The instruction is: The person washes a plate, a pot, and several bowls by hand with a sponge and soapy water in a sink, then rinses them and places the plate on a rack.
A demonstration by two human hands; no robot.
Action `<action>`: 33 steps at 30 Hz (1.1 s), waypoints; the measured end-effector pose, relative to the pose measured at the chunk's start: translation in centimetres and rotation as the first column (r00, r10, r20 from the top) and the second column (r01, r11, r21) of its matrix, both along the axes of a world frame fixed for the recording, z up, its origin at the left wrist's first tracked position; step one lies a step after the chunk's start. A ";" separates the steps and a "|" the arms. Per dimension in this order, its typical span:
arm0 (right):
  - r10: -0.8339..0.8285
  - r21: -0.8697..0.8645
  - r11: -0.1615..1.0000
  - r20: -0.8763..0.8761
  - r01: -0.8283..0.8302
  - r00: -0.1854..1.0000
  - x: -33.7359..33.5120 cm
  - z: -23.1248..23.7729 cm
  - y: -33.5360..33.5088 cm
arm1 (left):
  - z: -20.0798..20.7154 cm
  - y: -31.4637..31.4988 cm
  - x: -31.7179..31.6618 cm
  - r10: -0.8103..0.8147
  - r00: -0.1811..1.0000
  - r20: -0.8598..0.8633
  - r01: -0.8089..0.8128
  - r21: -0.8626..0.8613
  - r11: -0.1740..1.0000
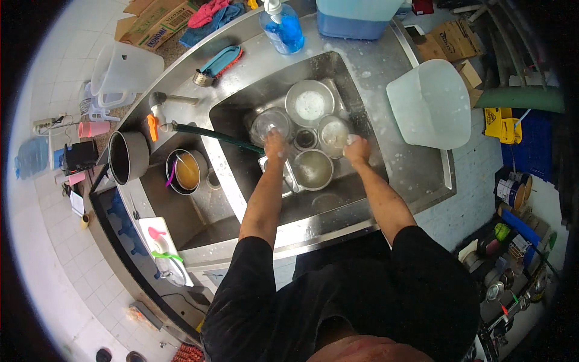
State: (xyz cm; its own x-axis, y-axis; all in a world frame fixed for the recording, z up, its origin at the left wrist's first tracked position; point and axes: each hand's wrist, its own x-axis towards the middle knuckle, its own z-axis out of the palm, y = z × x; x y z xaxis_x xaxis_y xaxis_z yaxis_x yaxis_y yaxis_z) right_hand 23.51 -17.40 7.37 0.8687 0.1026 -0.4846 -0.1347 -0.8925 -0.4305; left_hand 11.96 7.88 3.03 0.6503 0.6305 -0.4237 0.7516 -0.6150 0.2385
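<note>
Several round metal bowls sit in the large steel sink basin [368, 199] around its drain [305, 139]. My left hand [275, 146] has its fingers over the near rim of the left bowl [263, 128], which looks wet and hazy. At the basin's right, my right hand [358, 149] is closed in a fist against the right bowl [333, 131]. A small whitish bit shows at its fingers, too small to name. Behind these stands a bowl with white suds [310, 105]; nearer me lies one with cloudy water [313, 169]. A rectangular metal container [285, 178] is beside my left wrist.
A dark green hose [217, 136] runs from the tap [158, 108] into the basin. The left basin holds a pot of brownish liquid [188, 172]. A blue soap bottle [283, 33] stands behind; a translucent tub [428, 105] rests on the right counter.
</note>
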 end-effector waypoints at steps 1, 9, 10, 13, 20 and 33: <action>0.273 -0.071 0.960 0.038 -0.270 0.961 0.8 2.7 -0.4 | 0.7 -1.4 0.4 -0.090 0.983 0.162 0.072 0.113 0.991; 0.477 -0.141 0.797 0.743 -0.587 0.469 1.7 9.6 -2.9 | 6.0 -8.7 2.1 0.410 0.828 0.383 -0.116 -0.599 0.792; 0.442 -0.065 0.777 0.764 -0.626 0.469 1.9 10.7 -2.9 | 6.3 -8.5 2.4 0.417 0.821 0.390 -0.117 -0.600 0.791; 0.320 0.203 0.755 0.716 -0.623 0.621 3.1 13.1 -3.8 | 12.9 -8.6 4.6 0.473 0.647 0.598 0.090 -0.676 0.732; 0.034 0.537 0.814 0.332 -0.219 0.943 1.7 16.4 0.7 | 6.3 -5.3 -1.2 0.818 0.538 0.205 -0.173 -0.923 0.345; 0.920 -0.195 0.374 0.203 -0.907 0.336 -3.5 13.7 7.5 | 11.2 -7.9 -5.3 0.894 0.397 0.209 -0.155 -0.945 0.290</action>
State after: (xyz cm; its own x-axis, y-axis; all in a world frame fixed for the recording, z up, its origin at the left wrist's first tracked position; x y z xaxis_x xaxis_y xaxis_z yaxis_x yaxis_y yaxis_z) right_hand 20.00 -9.90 21.07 0.3227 0.8946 -0.3092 0.8737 -0.4072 -0.2662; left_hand 6.70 -0.04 14.24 0.5438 0.6189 -0.5668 0.1773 0.5754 0.7984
